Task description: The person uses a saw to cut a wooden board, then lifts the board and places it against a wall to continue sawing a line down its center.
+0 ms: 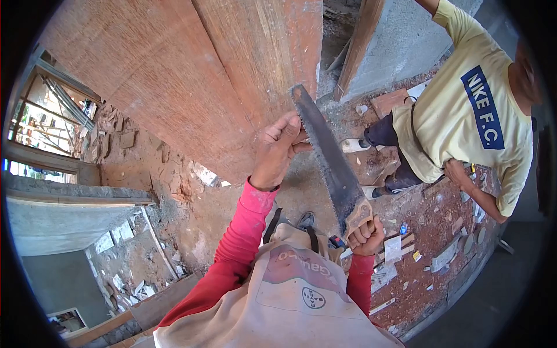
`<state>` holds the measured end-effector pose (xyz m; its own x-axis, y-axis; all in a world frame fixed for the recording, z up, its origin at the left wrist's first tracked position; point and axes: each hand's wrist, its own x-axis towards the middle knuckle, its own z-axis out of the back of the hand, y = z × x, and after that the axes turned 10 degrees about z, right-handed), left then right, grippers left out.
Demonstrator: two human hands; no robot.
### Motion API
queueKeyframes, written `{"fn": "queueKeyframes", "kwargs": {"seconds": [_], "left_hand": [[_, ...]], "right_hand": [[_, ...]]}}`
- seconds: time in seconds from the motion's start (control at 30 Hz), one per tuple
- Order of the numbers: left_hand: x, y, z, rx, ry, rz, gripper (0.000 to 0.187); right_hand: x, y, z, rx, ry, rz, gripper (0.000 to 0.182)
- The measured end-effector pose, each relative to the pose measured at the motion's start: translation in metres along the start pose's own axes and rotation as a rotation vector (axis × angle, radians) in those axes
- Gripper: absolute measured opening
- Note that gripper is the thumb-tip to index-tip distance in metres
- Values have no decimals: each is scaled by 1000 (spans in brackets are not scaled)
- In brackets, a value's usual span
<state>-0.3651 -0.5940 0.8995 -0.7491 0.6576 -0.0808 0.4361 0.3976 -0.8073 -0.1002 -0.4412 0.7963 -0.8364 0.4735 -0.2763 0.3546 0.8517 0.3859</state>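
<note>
A handsaw [331, 153] with a dark, worn blade and a wooden handle slants across the middle of the view. My right hand [366, 236] is wrapped round its handle, low in front of my body. Higher up, my left hand [279, 142] is at the toothed edge near the blade's tip, its thumb beside the teeth and its fingers partly hidden behind the blade. Just beyond the left hand stands a large reddish wooden door panel [174, 75], which the blade's tip overlaps in this view.
A person in a yellow shirt [464, 110] stands close on the right, one hand at the waist. Rubble and scraps [406, 261] litter the dirt floor there. A wooden post [360, 49] edges a grey wall [406, 52]. On the left is a low concrete wall [69, 220].
</note>
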Motion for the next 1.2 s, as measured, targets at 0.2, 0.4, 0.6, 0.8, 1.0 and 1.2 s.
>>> {"fn": "queueKeyframes", "kwargs": {"seconds": [0.2,0.4,0.6,0.8,1.0,1.2], "left_hand": [[1,-3,2,34,-36,21,37],[3,-6,-2,38,-26,-2,32],[1,-8,-3,-9,-45,-6,32],[2,-9,0,10,-19,-25,33],[2,-8,-6,-43,-28,-29,37],[3,-1,-9,6,-78,-65,38]], "right_hand": [[0,-1,1,8,-17,-18,43],[3,-2,-2,51,-161,-129,42],[6,-2,3,75,-115,-120,39],[9,0,-1,63,-114,-116,40],[11,4,-10,32,-130,-113,40],[11,4,-4,-1,-118,-115,34]]}}
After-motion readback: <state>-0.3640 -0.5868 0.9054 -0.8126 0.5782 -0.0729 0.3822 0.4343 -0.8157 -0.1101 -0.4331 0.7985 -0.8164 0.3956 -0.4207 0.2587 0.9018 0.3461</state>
